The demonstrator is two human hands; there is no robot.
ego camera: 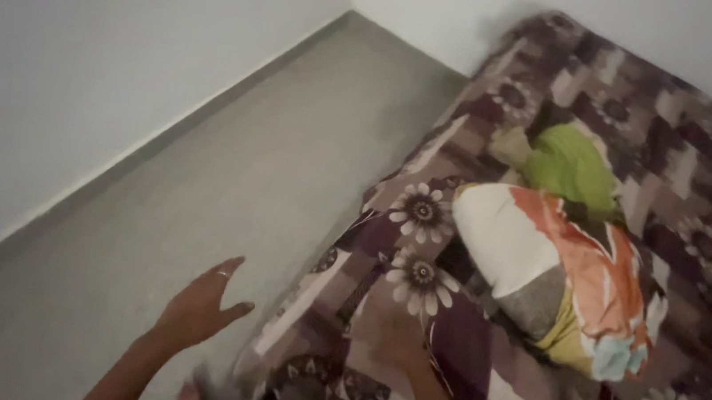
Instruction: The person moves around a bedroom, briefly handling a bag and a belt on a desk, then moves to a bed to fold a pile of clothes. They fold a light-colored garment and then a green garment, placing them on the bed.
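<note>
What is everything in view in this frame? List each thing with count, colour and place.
Mattress in a flower-patterned cover: one, purple, brown and white, on the floor along the right side.
Large pillow in a patchwork cover: one, white, orange, grey and yellow, lying on the mattress.
Small green pillow: one, green, on the mattress just behind the large pillow.
Concrete floor: one, grey, left of the mattress.
Walls: two, white, meeting at the far corner.
Left hand: one, fingers spread, a ring on one finger, above the floor beside the mattress edge.
Right hand: one, blurred, on the mattress cover.
</note>
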